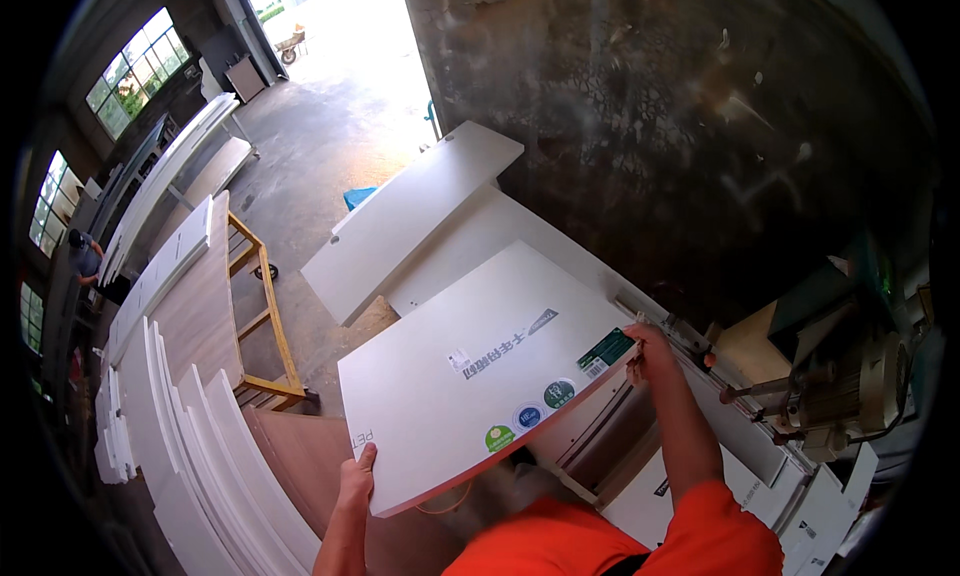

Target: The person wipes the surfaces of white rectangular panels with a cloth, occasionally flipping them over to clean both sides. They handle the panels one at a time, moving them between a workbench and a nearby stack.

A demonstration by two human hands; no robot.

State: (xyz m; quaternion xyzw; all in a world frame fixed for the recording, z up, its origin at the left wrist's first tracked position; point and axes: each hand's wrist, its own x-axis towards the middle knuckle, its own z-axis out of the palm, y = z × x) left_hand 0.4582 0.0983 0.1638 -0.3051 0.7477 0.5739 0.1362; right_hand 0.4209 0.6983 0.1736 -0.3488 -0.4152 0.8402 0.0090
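A wide white board (430, 356) with printing and several round and square stickers lies tilted across the space in front of me. Its near edge looks reddish. My left hand (357, 476) grips the board's near left corner, thumb on top and fingers hidden beneath. At the right end of the same edge, my right hand (648, 352) is closed round the corner by a dark green label. Beyond the board, another white panel (420, 216) rests at a slant on a larger pale surface (480, 231).
On the left, several white strips (190, 446) lie beside a yellow-framed cart (268, 306). A motor-like machine (850, 396) stands at the right, with white boards (690, 486) below. A dark wall (650, 106) rises behind. Far left, another person (88, 261) stands by long benches.
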